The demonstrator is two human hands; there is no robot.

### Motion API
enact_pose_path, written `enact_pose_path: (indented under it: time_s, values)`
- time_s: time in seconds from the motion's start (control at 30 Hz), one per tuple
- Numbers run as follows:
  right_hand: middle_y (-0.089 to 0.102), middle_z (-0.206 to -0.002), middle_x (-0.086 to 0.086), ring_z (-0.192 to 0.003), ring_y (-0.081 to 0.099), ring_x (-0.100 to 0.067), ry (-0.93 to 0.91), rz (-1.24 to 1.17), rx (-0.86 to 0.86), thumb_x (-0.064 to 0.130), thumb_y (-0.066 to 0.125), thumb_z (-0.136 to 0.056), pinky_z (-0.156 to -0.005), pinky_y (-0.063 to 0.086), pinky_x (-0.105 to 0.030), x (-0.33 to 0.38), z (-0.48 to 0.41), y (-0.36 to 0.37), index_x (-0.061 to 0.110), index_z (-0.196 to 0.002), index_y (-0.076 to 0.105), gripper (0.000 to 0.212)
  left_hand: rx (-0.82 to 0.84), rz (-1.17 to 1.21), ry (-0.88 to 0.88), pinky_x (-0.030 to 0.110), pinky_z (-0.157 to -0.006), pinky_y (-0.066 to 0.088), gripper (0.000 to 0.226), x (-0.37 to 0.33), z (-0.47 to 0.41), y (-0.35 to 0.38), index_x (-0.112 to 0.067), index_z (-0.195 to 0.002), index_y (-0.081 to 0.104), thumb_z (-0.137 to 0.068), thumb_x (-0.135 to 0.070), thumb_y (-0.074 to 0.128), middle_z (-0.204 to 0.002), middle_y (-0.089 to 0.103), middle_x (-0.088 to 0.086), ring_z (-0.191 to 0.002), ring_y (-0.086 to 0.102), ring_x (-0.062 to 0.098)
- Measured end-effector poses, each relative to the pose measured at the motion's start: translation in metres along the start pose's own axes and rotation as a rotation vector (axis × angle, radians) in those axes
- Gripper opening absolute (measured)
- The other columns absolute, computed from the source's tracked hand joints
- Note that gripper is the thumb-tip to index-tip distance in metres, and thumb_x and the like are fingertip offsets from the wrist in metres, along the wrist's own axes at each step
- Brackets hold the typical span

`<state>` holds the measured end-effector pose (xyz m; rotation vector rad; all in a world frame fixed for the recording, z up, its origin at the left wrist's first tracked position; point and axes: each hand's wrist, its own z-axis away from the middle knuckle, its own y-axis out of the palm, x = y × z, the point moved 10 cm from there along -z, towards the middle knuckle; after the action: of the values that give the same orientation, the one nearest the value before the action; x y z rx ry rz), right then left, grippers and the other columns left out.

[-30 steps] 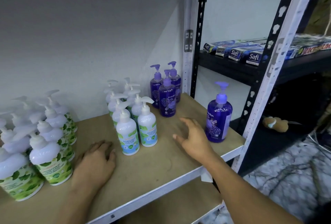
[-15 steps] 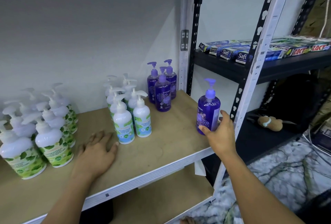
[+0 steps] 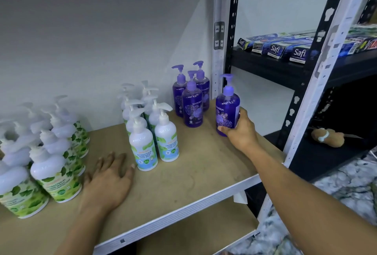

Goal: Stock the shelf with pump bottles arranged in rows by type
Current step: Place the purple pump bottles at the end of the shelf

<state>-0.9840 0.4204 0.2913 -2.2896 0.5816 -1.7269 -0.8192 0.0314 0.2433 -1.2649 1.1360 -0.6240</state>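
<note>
1. one hand is at work: the fingers (image 3: 243,114) and thumb of the right hand (image 3: 241,134) curl round the lower body of a translucent purple plastic pump bottle (image 3: 226,107)
2. that bottle is upright near the right front of the pale brown board shelf (image 3: 193,179); whether its base touches the board i cannot tell
3. it looks full, so probably weighty for its build; the wall seems stiff and smooth, perhaps slick, so a low wrap round the body suits it better than pulling on the thin pump neck
4. its look: deep violet liquid, lilac pump head, a floral label and "guardian" printed up the side
5. three matching purple bottles (image 3: 191,107) cluster just behind, at the back right corner, likely its row
6. farther out, the left hand (image 3: 108,179) lies flat on the board, fingers straight, holding nothing, between the white mint-label pump bottles (image 3: 143,148) and the white leaf-label pump bottles (image 3: 55,175)
</note>
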Motion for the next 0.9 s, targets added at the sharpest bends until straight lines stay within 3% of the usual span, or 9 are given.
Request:
enact_pose_path:
  time_s: [0.27,0.47,0.6,0.73,0.9]
  values:
    - [0.062,-0.125,0.004,-0.109,0.06,-0.015,-0.019,-0.047,0.049,0.02,0.084,-0.077,-0.09,0.047,-0.027,-0.001,-0.046,0.036,0.025,-0.14,0.04,0.077,-0.062,-0.004,-0.002,0.05,-0.121,0.02,0.057,-0.001,-0.002,-0.007,-0.041,-0.148,0.039,-0.096,-0.065,0.034,-0.162,0.03,-0.011,-0.151,0.023,0.017]
    - [0.058,-0.126,0.011,-0.108,0.054,-0.008,-0.028,-0.115,0.023,0.018,0.083,-0.079,-0.09,0.041,-0.024,0.003,-0.058,0.051,0.026,-0.143,0.04,0.078,-0.057,-0.097,0.037,0.052,-0.11,0.036,0.053,0.002,-0.011,-0.012,-0.041,-0.135,0.048,-0.093,-0.07,0.033,-0.144,0.048,-0.014,-0.131,0.042,0.023]
    - [0.055,-0.118,0.015,-0.106,0.053,-0.006,-0.043,-0.099,-0.02,0.016,0.083,-0.079,-0.089,0.039,-0.022,-0.001,-0.059,0.051,0.025,-0.141,0.043,0.075,-0.062,-0.114,0.04,0.052,-0.107,0.039,0.055,-0.001,-0.011,-0.012,-0.041,-0.135,0.046,-0.092,-0.071,0.029,-0.141,0.048,-0.012,-0.128,0.042,0.023]
    - [0.059,-0.131,0.004,-0.111,0.055,-0.011,-0.026,-0.107,-0.026,0.019,0.085,-0.077,-0.093,0.041,-0.025,-0.006,-0.061,0.049,0.024,-0.143,0.04,0.08,-0.054,-0.094,0.04,0.05,-0.107,0.039,0.066,-0.002,-0.011,-0.01,-0.039,-0.135,0.046,-0.086,-0.074,0.02,-0.143,0.047,-0.009,-0.129,0.042,0.026]
    - [0.06,-0.131,0.004,-0.113,0.057,-0.013,-0.008,-0.142,0.012,0.018,0.083,-0.079,-0.096,0.044,-0.029,-0.01,-0.06,0.047,0.026,-0.145,0.037,0.081,-0.043,-0.083,0.031,0.051,-0.115,0.03,0.054,-0.007,-0.008,-0.009,-0.039,-0.143,0.043,-0.096,-0.064,0.033,-0.154,0.039,-0.007,-0.14,0.033,0.025]
